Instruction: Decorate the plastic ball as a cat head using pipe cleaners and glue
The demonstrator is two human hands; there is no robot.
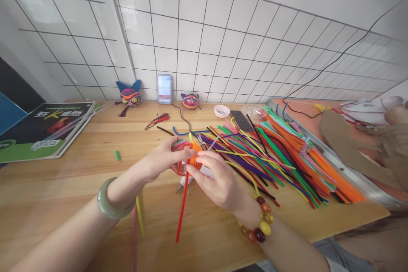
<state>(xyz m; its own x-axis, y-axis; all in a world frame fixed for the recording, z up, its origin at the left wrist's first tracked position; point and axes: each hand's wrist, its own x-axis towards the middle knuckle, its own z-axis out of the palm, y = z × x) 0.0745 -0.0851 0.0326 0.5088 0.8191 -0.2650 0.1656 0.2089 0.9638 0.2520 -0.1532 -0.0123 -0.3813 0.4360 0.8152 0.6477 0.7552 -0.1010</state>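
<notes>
Between my hands is a small round craft piece (193, 156), wrapped in orange and red pipe cleaners with a clear, shiny part showing at its left. My left hand (162, 156) grips it from the left, thumb across its front. From the right, my right hand (218, 178) pinches its front edge near a red pipe cleaner (182, 212) whose long end hangs toward me. A bit of yellow pipe cleaner (190, 137) sticks up at the top. Partly hidden beneath lies a white tool with a pointed metal tip (179, 188); its kind is unclear.
Many loose pipe cleaners (255, 159) spread to the right. Behind stand two finished-looking animal heads (129, 94) (190, 100), a lit phone (164, 89), a pink bowl (222, 111) and a dark phone (241, 120). Magazines (47, 129) lie left. Another person's arm (393, 136) is far right.
</notes>
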